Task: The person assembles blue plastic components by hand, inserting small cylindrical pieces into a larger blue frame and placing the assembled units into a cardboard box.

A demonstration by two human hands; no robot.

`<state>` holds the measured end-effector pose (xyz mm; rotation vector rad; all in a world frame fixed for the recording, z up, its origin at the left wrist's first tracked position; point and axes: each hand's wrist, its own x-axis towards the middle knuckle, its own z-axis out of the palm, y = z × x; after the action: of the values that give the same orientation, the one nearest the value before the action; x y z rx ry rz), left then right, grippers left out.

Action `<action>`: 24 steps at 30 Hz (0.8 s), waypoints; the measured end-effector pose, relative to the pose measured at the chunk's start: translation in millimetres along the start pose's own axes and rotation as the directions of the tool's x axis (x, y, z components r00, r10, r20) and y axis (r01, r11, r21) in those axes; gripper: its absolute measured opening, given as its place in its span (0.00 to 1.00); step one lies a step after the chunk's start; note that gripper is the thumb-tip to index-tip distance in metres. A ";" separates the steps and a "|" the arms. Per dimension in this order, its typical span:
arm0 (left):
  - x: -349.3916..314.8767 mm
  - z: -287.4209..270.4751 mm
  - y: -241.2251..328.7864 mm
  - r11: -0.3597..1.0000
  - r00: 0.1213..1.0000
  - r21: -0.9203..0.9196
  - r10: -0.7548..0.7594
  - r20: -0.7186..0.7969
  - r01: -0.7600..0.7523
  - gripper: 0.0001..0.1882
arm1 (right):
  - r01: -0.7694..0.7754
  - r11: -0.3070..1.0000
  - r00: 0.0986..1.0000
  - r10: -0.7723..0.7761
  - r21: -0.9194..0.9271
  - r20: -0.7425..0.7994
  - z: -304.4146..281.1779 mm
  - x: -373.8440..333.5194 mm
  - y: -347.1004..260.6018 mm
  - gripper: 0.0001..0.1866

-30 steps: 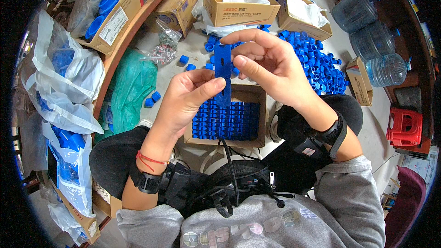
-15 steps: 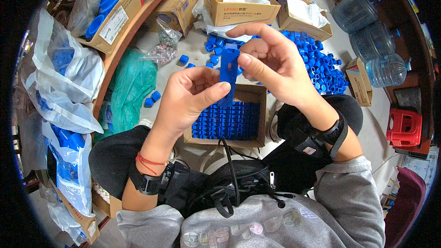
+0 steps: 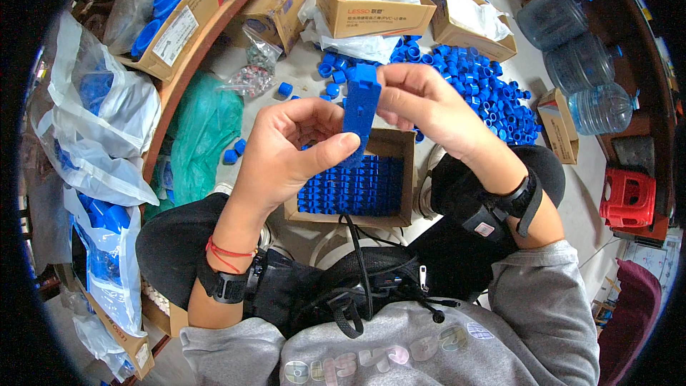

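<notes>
A pale floor (image 3: 586, 189) spreads around the seated person. At its far side stand cartons with white wrapping, one (image 3: 379, 18) nearer the middle and another (image 3: 468, 32) to its right. Loose blue caps (image 3: 500, 100) lie heaped in front of these. On the left, the curved wooden edge (image 3: 171, 96) of a raised surface bounds the floor, with a green bag (image 3: 204, 121) against it. Water bottles (image 3: 582, 61) and a red stool (image 3: 629, 198) line the right side.

Between the knees sits an open carton (image 3: 408, 171) filled with rows of blue parts (image 3: 350, 189); its walls rise around them. A strip of floor runs between the right knee and the stool.

Above the carton's far edge, a narrow blue strip (image 3: 361, 104) is held raised and roughly upright. The left hand (image 3: 296, 146) has its fingers closed on the lower part, thumb across the front. The right hand (image 3: 429, 104) has its fingers bent nearly together at the upper right edge; whether they grip cannot be told.
</notes>
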<state>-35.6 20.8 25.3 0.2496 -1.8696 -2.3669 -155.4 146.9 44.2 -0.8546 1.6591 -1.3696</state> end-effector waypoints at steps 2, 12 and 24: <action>-0.2 -0.5 -0.8 1.000 1.000 -0.004 0.009 0.015 -0.008 0.09 | -0.055 0.997 0.997 0.052 0.060 0.052 3.0 -2.6 -0.3 0.11; -0.5 -1.4 -0.1 0.993 0.989 0.086 0.064 0.132 -0.076 0.11 | -0.240 0.865 0.951 0.117 0.441 0.287 4.1 -1.6 12.3 0.09; 4.0 0.4 -0.1 0.999 0.997 -0.037 0.018 -0.080 -0.021 0.14 | -0.090 0.903 0.996 0.080 0.420 0.043 -2.3 2.0 8.1 0.07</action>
<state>-39.6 20.5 25.1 0.3159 -1.7823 -2.3409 -158.4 147.6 36.1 -0.5360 1.2907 -1.5704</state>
